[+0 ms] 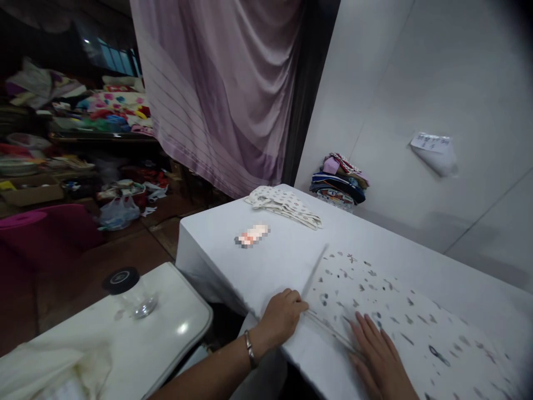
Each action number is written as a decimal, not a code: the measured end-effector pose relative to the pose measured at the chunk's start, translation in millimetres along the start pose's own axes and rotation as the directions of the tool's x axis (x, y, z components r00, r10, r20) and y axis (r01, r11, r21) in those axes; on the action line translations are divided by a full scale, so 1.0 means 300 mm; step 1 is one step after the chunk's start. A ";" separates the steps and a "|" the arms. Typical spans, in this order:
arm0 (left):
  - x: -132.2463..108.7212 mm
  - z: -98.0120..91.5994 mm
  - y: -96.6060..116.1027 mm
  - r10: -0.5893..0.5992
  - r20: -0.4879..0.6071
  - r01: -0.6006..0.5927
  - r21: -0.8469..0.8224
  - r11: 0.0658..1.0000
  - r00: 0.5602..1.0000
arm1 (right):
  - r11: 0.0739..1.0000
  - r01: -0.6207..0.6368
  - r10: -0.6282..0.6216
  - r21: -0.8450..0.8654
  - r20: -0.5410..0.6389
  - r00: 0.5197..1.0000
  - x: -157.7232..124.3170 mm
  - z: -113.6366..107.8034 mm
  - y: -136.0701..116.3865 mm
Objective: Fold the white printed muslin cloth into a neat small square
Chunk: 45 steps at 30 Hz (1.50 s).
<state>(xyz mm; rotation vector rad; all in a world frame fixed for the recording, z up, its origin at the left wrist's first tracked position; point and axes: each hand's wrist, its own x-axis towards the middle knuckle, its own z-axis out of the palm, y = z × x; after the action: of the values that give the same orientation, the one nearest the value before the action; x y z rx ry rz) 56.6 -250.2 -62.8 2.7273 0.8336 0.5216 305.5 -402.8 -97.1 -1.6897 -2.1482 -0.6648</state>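
Observation:
A white cloth (389, 300) printed with small dark motifs lies spread flat over a white-covered table (225, 266). My left hand (283, 314), with a metal bracelet at the wrist, is closed at the cloth's near left corner and pinches its edge. On the near part of the same cloth my right hand (381, 355) rests flat, fingers stretched out. Farther back on the table sits a folded cloth (285, 206) with a similar print. Between it and my left hand lies a small pixelated item (252, 235) whose kind I cannot make out.
A side table (179, 300) at the left holds a clear jar with a black lid (131, 291) and some pale fabric (62, 366). Folded clothes (338, 180) are stacked by the wall. A purple curtain (225, 83) hangs behind; cluttered shelves (104, 133) stand beyond.

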 end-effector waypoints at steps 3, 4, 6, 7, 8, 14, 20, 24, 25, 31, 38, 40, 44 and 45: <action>-0.001 -0.014 -0.002 -0.004 0.011 0.004 -0.026 1.000 1.000 | 1.000 0.022 -0.022 -0.017 0.020 1.000 0.020 0.007 -0.030; 0.001 -0.025 -0.001 -0.006 0.024 0.007 -0.050 0.999 1.000 | 0.999 0.029 -0.029 -0.018 0.035 0.999 0.020 0.013 -0.039; 0.012 -0.056 0.006 -0.020 0.048 0.025 -0.105 0.994 0.999 | 1.000 0.020 -0.020 -0.013 0.069 0.997 0.015 0.024 -0.053; 0.022 -0.072 0.013 -0.033 0.046 0.038 -0.125 0.991 0.998 | 1.000 0.008 -0.007 -0.006 0.088 0.996 0.011 0.027 -0.058; 0.035 -0.086 0.022 -0.043 0.029 0.047 -0.137 0.989 0.999 | 1.000 -0.006 0.006 0.008 0.108 0.994 0.009 0.028 -0.062; 0.130 -0.037 0.056 0.113 0.049 -0.107 -0.103 0.989 0.992 | 0.964 -0.210 0.131 0.161 0.398 0.908 0.036 -0.031 -0.071; 0.145 0.073 0.008 0.143 0.156 -0.133 -0.068 0.989 0.977 | 0.845 -0.490 0.325 0.212 0.524 0.787 0.114 -0.129 -0.024; 0.144 0.061 0.008 0.125 0.174 -0.118 -0.050 0.992 0.977 | 0.838 -0.531 0.418 0.127 0.476 0.773 0.192 -0.123 0.076; 0.144 0.057 0.010 0.119 0.178 -0.113 -0.042 0.993 0.977 | 0.836 -0.542 0.444 0.088 0.471 0.762 0.207 -0.108 0.104; 0.149 0.068 0.006 0.121 0.174 -0.123 -0.002 0.992 0.977 | 0.768 -0.639 0.525 -0.043 0.612 0.591 0.204 0.010 0.208; 0.150 0.081 -0.002 0.151 0.122 -0.156 0.032 0.987 0.981 | 0.737 -0.672 0.588 -0.070 0.557 0.587 0.269 0.013 0.323; 0.150 0.084 -0.006 0.159 0.103 -0.164 0.039 0.986 0.982 | 0.709 -0.694 0.638 -0.125 0.533 0.556 0.288 0.028 0.371; 0.151 0.089 -0.014 0.173 0.086 -0.177 0.046 0.983 0.981 | 0.633 -0.754 0.693 -0.176 0.563 0.450 0.289 0.072 0.434; 0.152 0.089 -0.014 0.167 0.097 -0.173 0.047 0.984 0.981 | 0.627 -0.762 0.689 -0.162 0.571 0.446 0.287 0.076 0.441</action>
<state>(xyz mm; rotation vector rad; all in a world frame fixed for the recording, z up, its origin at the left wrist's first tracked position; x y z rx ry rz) 100.5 -223.8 -76.5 2.8656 0.6041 0.4057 413.4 -294.9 -50.4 -2.7129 -1.3758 0.3009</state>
